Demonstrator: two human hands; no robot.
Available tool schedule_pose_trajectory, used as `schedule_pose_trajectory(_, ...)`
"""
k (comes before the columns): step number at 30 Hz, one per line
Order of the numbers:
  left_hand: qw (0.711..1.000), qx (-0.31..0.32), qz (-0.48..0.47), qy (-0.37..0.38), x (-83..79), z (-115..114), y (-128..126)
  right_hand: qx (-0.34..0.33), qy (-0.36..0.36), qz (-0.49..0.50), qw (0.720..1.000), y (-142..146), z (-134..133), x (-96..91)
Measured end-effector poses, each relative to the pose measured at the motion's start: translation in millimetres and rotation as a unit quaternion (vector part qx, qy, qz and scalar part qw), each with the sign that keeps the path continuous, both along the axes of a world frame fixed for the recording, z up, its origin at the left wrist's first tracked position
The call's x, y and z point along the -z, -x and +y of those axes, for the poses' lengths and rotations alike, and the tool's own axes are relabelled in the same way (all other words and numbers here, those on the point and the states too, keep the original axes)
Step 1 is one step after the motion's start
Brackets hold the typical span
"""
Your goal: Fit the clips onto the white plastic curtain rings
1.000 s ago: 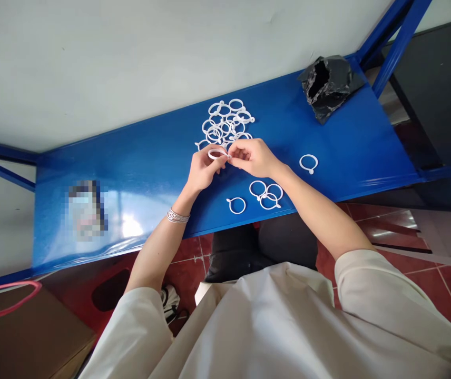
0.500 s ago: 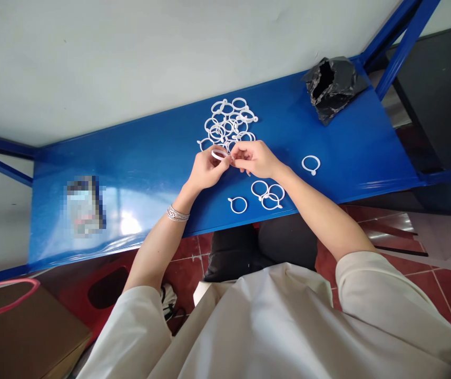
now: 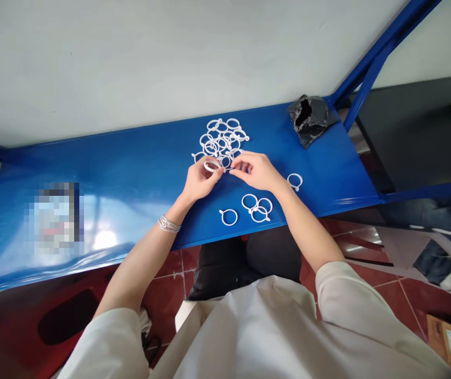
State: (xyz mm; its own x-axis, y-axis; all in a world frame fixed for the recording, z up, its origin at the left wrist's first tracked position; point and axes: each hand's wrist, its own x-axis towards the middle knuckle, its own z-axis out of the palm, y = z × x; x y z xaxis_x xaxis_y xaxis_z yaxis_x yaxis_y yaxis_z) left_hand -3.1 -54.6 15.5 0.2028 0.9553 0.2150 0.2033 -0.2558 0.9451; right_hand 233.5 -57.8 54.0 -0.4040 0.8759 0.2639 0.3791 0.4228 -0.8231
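Note:
My left hand point(image 3: 198, 181) and my right hand point(image 3: 257, 171) meet over the blue shelf point(image 3: 138, 173), both pinched on one white plastic ring point(image 3: 211, 166) held between them. Just beyond my fingers lies a pile of white rings point(image 3: 221, 139). Nearer to me, a cluster of three rings point(image 3: 257, 207) and a single ring point(image 3: 228, 217) lie by the shelf's front edge. Another single ring point(image 3: 295, 181) sits to the right of my right wrist. A silver bracelet point(image 3: 168, 224) is on my left wrist.
A crumpled black plastic bag point(image 3: 308, 119) stands at the shelf's far right by a slanted blue strut point(image 3: 368, 66). A blurred object point(image 3: 55, 217) lies on the shelf's left part. A white wall point(image 3: 130, 58) is behind; red floor tiles point(image 3: 368, 263) are below.
The view has shifted, so the shelf and its things sit lower and further left in the frame. My hands stay together on the same ring.

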Motion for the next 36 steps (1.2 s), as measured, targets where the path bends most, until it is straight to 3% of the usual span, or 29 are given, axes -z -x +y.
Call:
schedule_pose_trajectory(2, 1.0, 0.002, -0.026, 0.005, 2.8, 1.3, -1.1, 0.095, -0.048, -0.053, 0.993, -31.1, -18.4, -10.8)
schedule_pose_trajectory(4, 0.999, 0.008, -0.042, 0.004, 5.9, 2.6, -1.8, 0.205, -0.075, -0.117, 0.969, -68.0, -45.5, -15.0)
schedule_pose_trajectory(6, 0.999, 0.008, -0.041, -0.007, 8.3, 3.0, -2.6, 0.285, -0.054, -0.168, 0.942, -102.8, -75.0, -9.9)
schedule_pose_trajectory(9, 0.999, -0.015, -0.015, -0.047, 8.5, 1.1, -4.3, 0.308, 0.004, -0.18, 0.934, -135.8, -108.9, 10.3)
schedule_pose_trajectory(12, 0.995, -0.052, 0.021, -0.087, 4.5, -1.8, -5.4, 0.325, -0.014, -0.174, 0.929, -142.1, -119.6, 29.4)
schedule_pose_trajectory(15, 0.988, -0.089, 0.057, -0.111, 1.8, -2.2, -4.3, 0.294, -0.01, -0.176, 0.94, -133.9, -108.6, 33.5)
schedule_pose_trajectory(19, 0.978, -0.124, 0.104, -0.129, 10.0, 4.5, 0.8, 0.256, -0.012, -0.143, 0.956, -108.4, -83.6, 18.5)
schedule_pose_trajectory(23, 0.956, -0.168, 0.168, -0.174, 22.6, 13.9, 7.2, 0.183, -0.056, -0.067, 0.979, -59.0, -57.5, -5.0)
schedule_pose_trajectory(27, 0.949, -0.171, 0.178, -0.196, 17.7, 14.1, 10.1, 0.074, -0.051, 0.002, 0.996, -2.6, -12.6, -18.8)
schedule_pose_trajectory(30, 0.947, -0.148, 0.169, -0.232, 4.2, 8.8, 9.5, 0.004, 0.004, 0.017, 1.0, 28.2, 26.1, -15.2)
schedule_pose_trajectory(33, 0.946, -0.126, 0.159, -0.253, -5.2, 4.6, 8.2, -0.084, 0.141, 0.07, 0.984, 43.6, 45.6, -3.6)
schedule_pose_trajectory(36, 0.957, -0.1, 0.152, -0.228, -5.5, 2.8, 5.7, -0.064, 0.206, 0.145, 0.966, 45.1, 40.1, 6.7)
